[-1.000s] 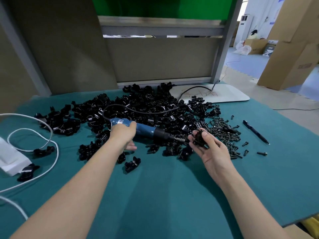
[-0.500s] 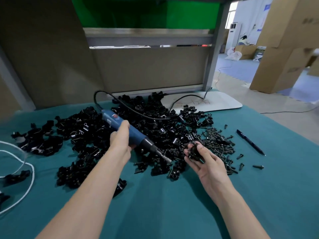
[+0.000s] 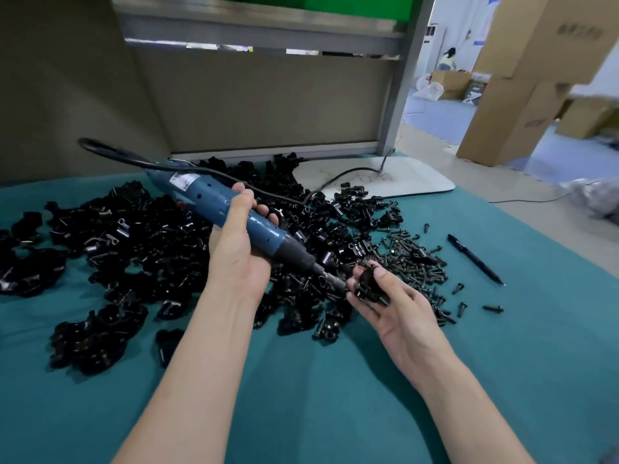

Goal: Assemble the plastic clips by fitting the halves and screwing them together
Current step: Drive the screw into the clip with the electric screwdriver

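My left hand point(image 3: 237, 252) grips a blue electric screwdriver point(image 3: 231, 212), angled down to the right, its cable looping back over the table. The bit tip meets a black plastic clip point(image 3: 368, 283) that my right hand point(image 3: 395, 309) holds between thumb and fingers, palm up, above the table. A large heap of black clip halves point(image 3: 140, 242) spreads over the green cloth behind and left of both hands. A pile of black screws point(image 3: 415, 259) lies just right of the held clip.
A black pen point(image 3: 474, 257) lies on the green cloth point(image 3: 335, 396) at right, with a few stray screws near it. A white board point(image 3: 418, 179) sits at the back right under the cable. A grey partition point(image 3: 268, 95) closes the back; cardboard boxes point(image 3: 522, 95) stand on the floor beyond.
My left hand lifted the screwdriver off the heap and tilted it, first away from the clip, then back so its tip meets the clip. The right hand kept hold of the clip.
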Tool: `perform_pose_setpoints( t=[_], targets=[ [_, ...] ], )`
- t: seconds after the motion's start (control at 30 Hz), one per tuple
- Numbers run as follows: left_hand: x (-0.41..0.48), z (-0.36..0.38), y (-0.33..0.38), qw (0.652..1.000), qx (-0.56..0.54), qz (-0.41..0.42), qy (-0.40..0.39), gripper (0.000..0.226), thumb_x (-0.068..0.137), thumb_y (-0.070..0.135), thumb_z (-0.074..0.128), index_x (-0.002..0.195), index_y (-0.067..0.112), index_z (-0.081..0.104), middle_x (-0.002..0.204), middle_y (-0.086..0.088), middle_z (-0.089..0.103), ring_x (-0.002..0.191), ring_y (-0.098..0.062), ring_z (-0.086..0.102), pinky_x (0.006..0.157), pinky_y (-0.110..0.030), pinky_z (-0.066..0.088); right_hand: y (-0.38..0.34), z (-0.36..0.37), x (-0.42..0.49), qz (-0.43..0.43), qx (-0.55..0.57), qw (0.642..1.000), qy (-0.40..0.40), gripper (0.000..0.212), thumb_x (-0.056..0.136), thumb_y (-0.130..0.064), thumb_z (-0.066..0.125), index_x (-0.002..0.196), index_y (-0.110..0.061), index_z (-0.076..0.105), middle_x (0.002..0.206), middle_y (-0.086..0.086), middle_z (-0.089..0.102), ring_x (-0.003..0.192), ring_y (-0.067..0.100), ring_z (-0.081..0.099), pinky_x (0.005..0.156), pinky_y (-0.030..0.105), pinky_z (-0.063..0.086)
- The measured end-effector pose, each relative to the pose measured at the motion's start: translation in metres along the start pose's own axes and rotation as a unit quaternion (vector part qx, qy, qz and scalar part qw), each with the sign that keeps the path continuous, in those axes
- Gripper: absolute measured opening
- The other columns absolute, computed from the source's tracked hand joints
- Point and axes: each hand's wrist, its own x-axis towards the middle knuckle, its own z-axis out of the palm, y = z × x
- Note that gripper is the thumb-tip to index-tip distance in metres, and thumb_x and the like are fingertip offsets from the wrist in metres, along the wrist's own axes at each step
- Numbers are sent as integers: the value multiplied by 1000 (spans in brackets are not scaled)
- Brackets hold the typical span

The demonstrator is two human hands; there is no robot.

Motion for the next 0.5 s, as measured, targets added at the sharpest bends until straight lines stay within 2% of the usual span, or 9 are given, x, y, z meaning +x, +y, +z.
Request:
perform_pose_setpoints(
  t=[0.13,0.23,0.4,0.5],
  targets=[
    [0,0,-4,999,-14,-16,29,11,92,10,68,97,19,63,70,5,59,59,-9,58,63,-27,56,1,0,-1,-2,-16,1000,0,45,83,-19,73,123,0,67,118,19,75,106,30,75,80,35,63],
    [3,-4,-4,998,-21,-31,42,17,90,13,70,101,17,59,73,3,56,63,-11,55,64,-26,55,2,1,-2,-3,-27,1000,-4,43,83,-19,73,122,0,68,117,18,75,108,30,74,81,35,63],
    [4,-8,-8,998,-12,-39,51,16,91,13,70,100,15,58,68,4,57,56,-8,56,61,-25,54,4,2,-2,-6,-43,999,-2,42,81,-18,74,119,-1,70,115,19,76,108,31,74,81,36,63],
    [7,-10,-10,997,-8,-45,57,15,91,14,70,99,15,57,70,3,56,59,-9,54,62,-26,54,4,2,-2,-9,-52,999,-5,42,80,-18,74,118,-2,71,115,18,76,107,30,74,81,36,63]
  ],
)
